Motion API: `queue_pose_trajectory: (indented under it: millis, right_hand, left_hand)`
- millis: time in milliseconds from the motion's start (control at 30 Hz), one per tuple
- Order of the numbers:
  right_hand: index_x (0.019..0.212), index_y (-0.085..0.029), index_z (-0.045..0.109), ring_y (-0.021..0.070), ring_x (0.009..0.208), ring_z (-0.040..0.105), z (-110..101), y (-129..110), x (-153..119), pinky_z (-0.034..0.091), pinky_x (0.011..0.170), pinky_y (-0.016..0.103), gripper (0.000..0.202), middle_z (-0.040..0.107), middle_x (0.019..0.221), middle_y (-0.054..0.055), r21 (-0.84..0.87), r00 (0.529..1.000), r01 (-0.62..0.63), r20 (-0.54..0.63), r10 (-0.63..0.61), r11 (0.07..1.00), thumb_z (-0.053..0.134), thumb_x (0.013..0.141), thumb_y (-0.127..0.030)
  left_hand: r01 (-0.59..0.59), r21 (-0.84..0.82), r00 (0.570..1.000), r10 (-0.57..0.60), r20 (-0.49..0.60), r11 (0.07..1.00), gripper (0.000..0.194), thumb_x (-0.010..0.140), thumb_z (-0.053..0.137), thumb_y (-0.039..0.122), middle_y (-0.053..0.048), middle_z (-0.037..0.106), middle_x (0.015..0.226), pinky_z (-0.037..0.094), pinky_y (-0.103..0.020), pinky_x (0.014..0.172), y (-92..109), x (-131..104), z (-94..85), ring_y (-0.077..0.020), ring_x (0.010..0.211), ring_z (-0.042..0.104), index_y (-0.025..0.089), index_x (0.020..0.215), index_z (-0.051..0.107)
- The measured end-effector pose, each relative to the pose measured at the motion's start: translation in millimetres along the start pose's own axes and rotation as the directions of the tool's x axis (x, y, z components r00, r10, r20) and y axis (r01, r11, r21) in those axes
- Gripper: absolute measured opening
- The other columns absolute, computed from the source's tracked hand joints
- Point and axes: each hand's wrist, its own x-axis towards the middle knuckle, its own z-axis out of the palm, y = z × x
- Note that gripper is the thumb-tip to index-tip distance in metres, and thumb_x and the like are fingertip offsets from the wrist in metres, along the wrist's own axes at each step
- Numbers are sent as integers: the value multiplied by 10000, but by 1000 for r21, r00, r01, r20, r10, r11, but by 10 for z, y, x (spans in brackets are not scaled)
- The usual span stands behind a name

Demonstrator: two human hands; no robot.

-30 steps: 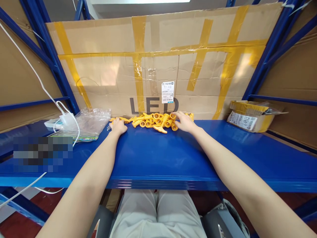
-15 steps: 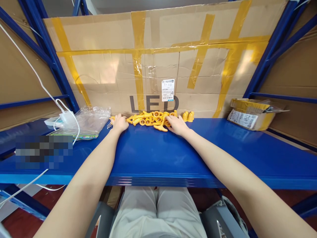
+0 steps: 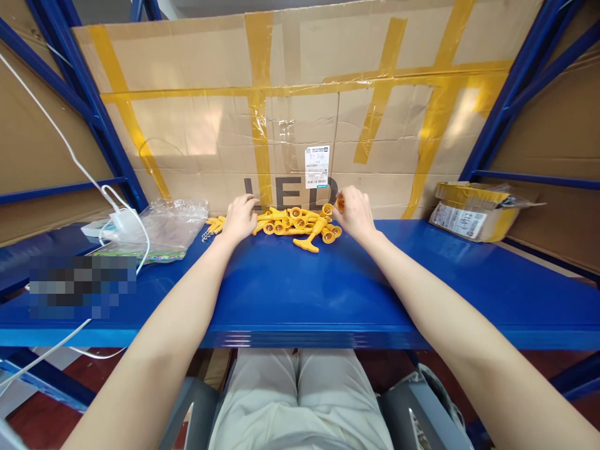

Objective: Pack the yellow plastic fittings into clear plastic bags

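Note:
On the blue shelf lies a heap of yellow plastic pieces (image 3: 285, 223), hollow cup-shaped sleeves and T-shaped handles. One T-shaped handle (image 3: 307, 244) sticks out at the front of the heap. My right hand (image 3: 357, 215) is at the heap's right end, its fingers closed round a yellow hollow sleeve (image 3: 340, 204) whose round mouth shows. Over the left part of the heap is my left hand (image 3: 241, 217), fingers loosely stretched out and apart; its fingertips are partly hidden. Just left of it are yellow-handled corkscrews (image 3: 214, 225) with metal spirals.
A taped cardboard sheet (image 3: 201, 134) stands behind the heap. To the left are a clear plastic bag (image 3: 173, 225), a white plug (image 3: 125, 222) with cables and a blurred dark object. A small open cardboard box (image 3: 473, 215) sits at the right. Blue posts frame both sides.
My left hand has moved right from beside the corkscrews, uncovering them. My right hand has moved right and up off the heap, and a sleeve is now in it. Two upright sleeves there no longer show.

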Motion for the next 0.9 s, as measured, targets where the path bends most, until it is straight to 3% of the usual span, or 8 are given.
queue_pose_trajectory:
  millis: [133, 233, 367, 467, 533, 600, 700, 900]
  right_hand:
    - [1004, -207, 486, 259, 928, 520, -97, -134, 93, 411, 816, 439, 140, 545, 980, 109, 222, 980, 51, -200, -6, 974, 464, 883, -273]
    - [1001, -229, 476, 243, 948, 522, -129, -344, 134, 433, 847, 434, 187, 538, 963, 83, 427, 964, 91, -266, 29, 900, 510, 883, -370]
    - [976, -244, 464, 189, 885, 546, -113, -579, 137, 466, 818, 375, 243, 545, 946, 35, 717, 975, 14, -165, 150, 697, 582, 847, -412]
    - [941, -245, 458, 152, 807, 547, -79, -615, 125, 472, 760, 329, 264, 558, 959, 19, 834, 984, -68, -34, 174, 547, 615, 824, -422]
    - [934, -241, 453, 141, 774, 539, -62, -590, 116, 467, 723, 310, 278, 565, 984, 24, 849, 987, -104, 23, 160, 518, 617, 819, -433]
    - [954, -235, 448, 143, 774, 536, -56, -560, 110, 460, 717, 308, 275, 569, 1007, 37, 822, 990, -111, 42, 135, 558, 594, 833, -434]
    - [1008, -222, 446, 168, 861, 546, -77, -539, 103, 447, 774, 329, 242, 566, 1049, 65, 718, 996, -71, 14, 87, 692, 525, 876, -408]
    - [1099, -196, 470, 209, 963, 555, -197, -548, 78, 423, 818, 345, 243, 584, 1093, 110, 511, 987, 93, 66, -147, 854, 463, 908, -346]
  left_hand:
    - [-172, -88, 985, 169, -34, 981, 510, 857, 425, 233, -122, 505, 1375, 353, -433, 1077, 218, 26, -74, -250, 1287, 443, 171, 1362, 468]
    - [-240, -120, 971, 236, -47, 963, 592, 874, 468, 328, -127, 393, 1483, 348, -450, 1078, 386, 27, -111, -268, 1353, 382, 209, 1443, 358]
    - [-239, -113, 971, 236, -43, 964, 583, 889, 484, 339, -132, 335, 1528, 366, -463, 1057, 487, 40, -93, -283, 1362, 383, 232, 1448, 357]
    - [-180, -102, 984, 181, -5, 978, 491, 908, 455, 311, -121, 472, 1441, 400, -431, 1029, 491, 45, -90, -264, 1292, 477, 222, 1391, 444]
    - [-129, -104, 989, 135, 54, 986, 480, 918, 447, 352, -100, 580, 1335, 442, -394, 983, 507, 31, -121, -254, 1199, 563, 230, 1381, 459]
    - [-100, -108, 985, 114, 129, 989, 531, 905, 466, 436, -73, 631, 1267, 472, -365, 932, 547, 6, -171, -256, 1127, 612, 255, 1403, 433]
    - [-92, -102, 970, 113, 217, 991, 596, 871, 488, 523, -58, 643, 1248, 484, -349, 899, 617, -27, -232, -270, 1103, 625, 267, 1406, 426]
    - [-47, -20, 981, 50, 189, 999, 425, 900, 421, 375, -51, 692, 1143, 483, -344, 854, 614, -12, -231, -251, 1001, 662, 250, 1293, 525]
